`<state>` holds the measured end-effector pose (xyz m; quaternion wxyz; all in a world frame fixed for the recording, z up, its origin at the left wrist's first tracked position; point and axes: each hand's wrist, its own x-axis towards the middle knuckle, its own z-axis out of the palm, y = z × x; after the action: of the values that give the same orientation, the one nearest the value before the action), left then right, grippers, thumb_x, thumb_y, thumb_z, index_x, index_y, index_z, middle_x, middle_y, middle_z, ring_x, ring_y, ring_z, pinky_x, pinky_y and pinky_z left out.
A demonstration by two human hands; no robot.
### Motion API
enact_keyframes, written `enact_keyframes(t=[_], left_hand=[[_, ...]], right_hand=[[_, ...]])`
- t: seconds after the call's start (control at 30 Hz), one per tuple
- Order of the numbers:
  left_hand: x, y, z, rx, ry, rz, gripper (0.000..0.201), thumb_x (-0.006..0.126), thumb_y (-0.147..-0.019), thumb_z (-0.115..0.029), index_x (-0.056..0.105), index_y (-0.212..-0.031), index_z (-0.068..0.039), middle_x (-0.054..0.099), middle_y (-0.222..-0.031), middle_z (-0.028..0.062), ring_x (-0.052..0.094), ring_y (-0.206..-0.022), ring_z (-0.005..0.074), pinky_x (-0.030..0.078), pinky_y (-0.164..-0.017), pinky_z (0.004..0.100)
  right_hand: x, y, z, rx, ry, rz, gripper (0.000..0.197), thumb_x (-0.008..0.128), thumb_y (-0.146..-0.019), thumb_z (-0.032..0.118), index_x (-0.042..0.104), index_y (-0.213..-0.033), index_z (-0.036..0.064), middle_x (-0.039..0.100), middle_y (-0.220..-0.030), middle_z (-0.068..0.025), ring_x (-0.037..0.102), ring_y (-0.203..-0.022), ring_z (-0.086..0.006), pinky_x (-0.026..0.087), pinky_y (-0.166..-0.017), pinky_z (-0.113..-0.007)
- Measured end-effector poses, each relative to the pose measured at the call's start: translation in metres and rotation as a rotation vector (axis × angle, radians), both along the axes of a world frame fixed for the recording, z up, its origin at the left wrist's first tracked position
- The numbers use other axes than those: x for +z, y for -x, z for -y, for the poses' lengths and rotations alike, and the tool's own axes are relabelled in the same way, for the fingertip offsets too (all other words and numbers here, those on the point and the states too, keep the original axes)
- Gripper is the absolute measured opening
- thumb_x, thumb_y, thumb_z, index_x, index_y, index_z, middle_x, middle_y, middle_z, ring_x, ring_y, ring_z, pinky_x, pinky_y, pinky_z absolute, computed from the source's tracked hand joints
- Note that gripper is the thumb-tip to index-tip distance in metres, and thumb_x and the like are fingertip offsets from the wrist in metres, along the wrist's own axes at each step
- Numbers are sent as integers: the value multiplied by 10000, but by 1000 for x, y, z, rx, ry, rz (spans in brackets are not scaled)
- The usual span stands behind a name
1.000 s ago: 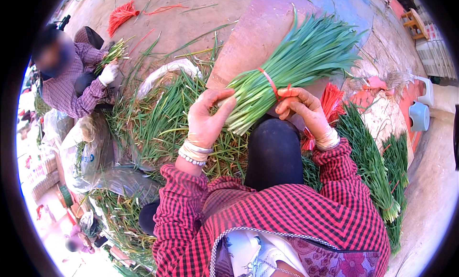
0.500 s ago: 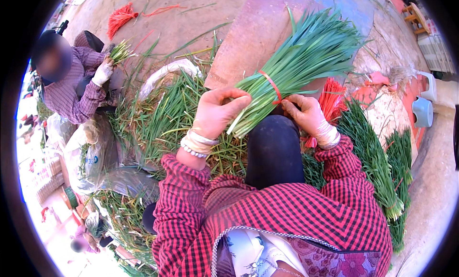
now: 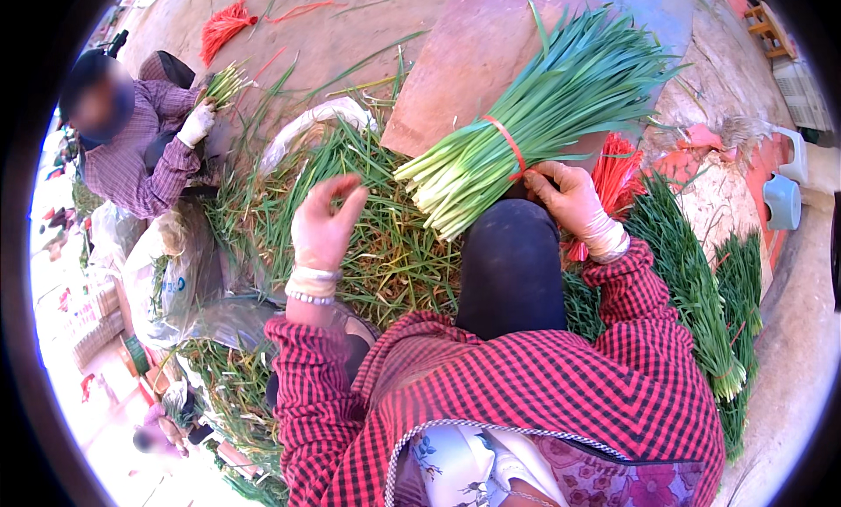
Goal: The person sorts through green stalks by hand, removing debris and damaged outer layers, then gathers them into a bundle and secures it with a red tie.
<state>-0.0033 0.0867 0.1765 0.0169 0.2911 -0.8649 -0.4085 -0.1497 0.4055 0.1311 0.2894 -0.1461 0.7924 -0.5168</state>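
The right hand (image 3: 569,196) hides part of the onion bundle (image 3: 534,113); whether its fingers hold the red band (image 3: 508,144) cannot be seen.

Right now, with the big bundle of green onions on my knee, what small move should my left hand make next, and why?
Probably bring the left hand back onto the bundle of green onions with white stalk ends. That hand hangs open and apart from it, above the loose greens, while only the right hand touches the bundle, by the thin red band.
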Motion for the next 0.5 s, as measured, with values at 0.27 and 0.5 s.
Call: enact_keyframes(t=[0.27, 0.5], left_hand=[[32, 69, -77, -388, 94, -288, 148, 781, -771, -91, 713, -895, -48, 632, -835, 42, 590, -715, 117, 475, -619, 261], [28, 71, -85, -316, 109, -168, 204, 794, -740, -109, 695, -916, -76, 626, -763, 27, 600, -652, 124, 491, -625, 259]], right_hand=[[8, 5, 11, 17, -8, 5, 209, 592, -948, 147, 687, -997, -33, 655, -733, -52, 592, -657, -94, 481, -608, -255], [5, 8, 11, -9, -6, 20, 255, 631, -932, 225, 682, -1045, 2, 685, -746, -102, 658, -656, -162, 510, -623, -309]])
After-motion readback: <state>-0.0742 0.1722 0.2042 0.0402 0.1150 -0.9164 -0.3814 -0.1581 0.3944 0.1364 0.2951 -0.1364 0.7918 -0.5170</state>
